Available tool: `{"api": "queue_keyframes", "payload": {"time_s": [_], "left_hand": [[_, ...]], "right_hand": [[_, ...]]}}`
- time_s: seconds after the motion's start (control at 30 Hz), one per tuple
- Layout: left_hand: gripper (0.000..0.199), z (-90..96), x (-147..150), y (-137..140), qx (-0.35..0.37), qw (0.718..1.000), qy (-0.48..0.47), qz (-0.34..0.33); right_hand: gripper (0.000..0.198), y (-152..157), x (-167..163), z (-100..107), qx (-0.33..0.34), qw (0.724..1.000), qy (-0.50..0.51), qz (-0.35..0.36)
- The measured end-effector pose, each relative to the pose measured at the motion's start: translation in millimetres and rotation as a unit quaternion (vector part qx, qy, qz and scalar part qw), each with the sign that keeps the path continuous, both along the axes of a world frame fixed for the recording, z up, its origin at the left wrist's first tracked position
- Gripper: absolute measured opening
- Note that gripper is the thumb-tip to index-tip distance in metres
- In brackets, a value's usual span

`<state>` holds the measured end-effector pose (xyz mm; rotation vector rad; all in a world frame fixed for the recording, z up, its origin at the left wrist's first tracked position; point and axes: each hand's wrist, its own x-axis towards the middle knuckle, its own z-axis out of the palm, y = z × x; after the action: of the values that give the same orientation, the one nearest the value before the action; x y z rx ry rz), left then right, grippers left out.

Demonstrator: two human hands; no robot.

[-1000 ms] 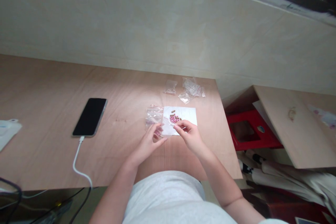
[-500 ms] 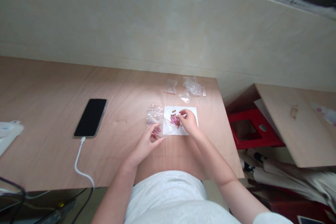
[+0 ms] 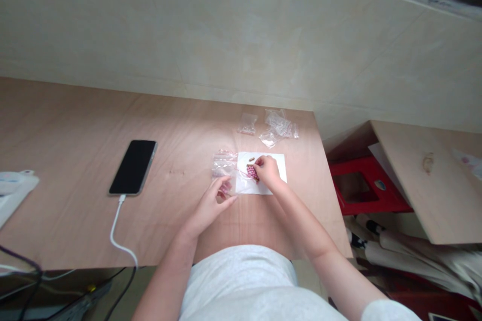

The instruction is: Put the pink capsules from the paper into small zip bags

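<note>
Pink beads (image 3: pixel 251 172) and a few gold-coloured pieces (image 3: pixel 252 159) lie in a small pile on a white sheet of paper (image 3: pixel 279 160). My right hand (image 3: pixel 268 170) is over the pile's right side, thumb and fingertips pinched together at the beads; whatever is between them is too small to make out. Left of the paper lies a clear zip bag (image 3: pixel 225 160) with pink beads in its lower end, overlapping the sheet's edge. My left hand (image 3: pixel 214 200) curves around that lower end, thumb and fingers apart, fingertips touching the plastic.
Behind the paper are a small clear bag (image 3: pixel 247 124) and a heap of clear bags (image 3: pixel 277 128). A phone (image 3: pixel 133 167) on a white cable (image 3: pixel 113 230) lies left, with a white object (image 3: pixel 15 190) at the table's far left. A red box (image 3: pixel 354 185) stands beyond the right edge.
My right hand's fingers have closed from slightly apart into a pinch, shifting a little left over the bead pile. My left hand stays at the bag. The view has shifted slightly.
</note>
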<state>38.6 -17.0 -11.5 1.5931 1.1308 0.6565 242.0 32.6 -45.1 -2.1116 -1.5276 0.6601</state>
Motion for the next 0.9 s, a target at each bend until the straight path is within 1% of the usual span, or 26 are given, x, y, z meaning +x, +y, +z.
{"api": "queue_keyframes", "payload": {"time_s": [0.2, 0.33, 0.43, 0.5, 0.6, 0.7, 0.8, 0.9], "left_hand": [[0.043, -0.1, 0.8, -1.1, 0.015, 1.000, 0.008, -0.005], [0.043, 0.9, 1.4, -1.4, 0.022, 1.000, 0.014, -0.006], [0.042, 2.1, 2.3, -1.3, 0.025, 0.999, 0.021, -0.008], [0.042, 3.2, 3.3, -1.4, 0.023, 0.999, 0.026, -0.014], [0.041, 4.3, 5.7, -2.1, 0.024, 0.999, 0.027, -0.025], [0.041, 3.8, 8.5, -3.0, 0.031, 0.999, 0.023, -0.028], [0.039, 2.4, 10.0, -3.7, 0.035, 0.999, 0.023, -0.031], [0.039, 1.2, 9.5, -4.0, 0.035, 0.999, 0.022, -0.032]], "right_hand": [[0.005, -0.7, -0.9, -0.2, 0.000, 1.000, -0.007, 0.002], [0.006, -2.3, 3.3, 2.4, 0.012, 1.000, 0.003, -0.018], [0.006, -10.2, 8.4, 13.0, 0.041, 0.998, 0.043, -0.037], [0.007, -20.0, 9.4, 26.3, 0.050, 0.994, 0.094, -0.036], [0.010, -38.7, 4.5, 52.0, 0.053, 0.981, 0.186, 0.005], [0.007, -53.9, -4.7, 74.8, 0.071, 0.967, 0.231, 0.084], [0.004, -59.9, -10.9, 86.8, 0.079, 0.960, 0.234, 0.135], [0.004, -60.1, -12.2, 90.4, 0.094, 0.959, 0.225, 0.148]]}}
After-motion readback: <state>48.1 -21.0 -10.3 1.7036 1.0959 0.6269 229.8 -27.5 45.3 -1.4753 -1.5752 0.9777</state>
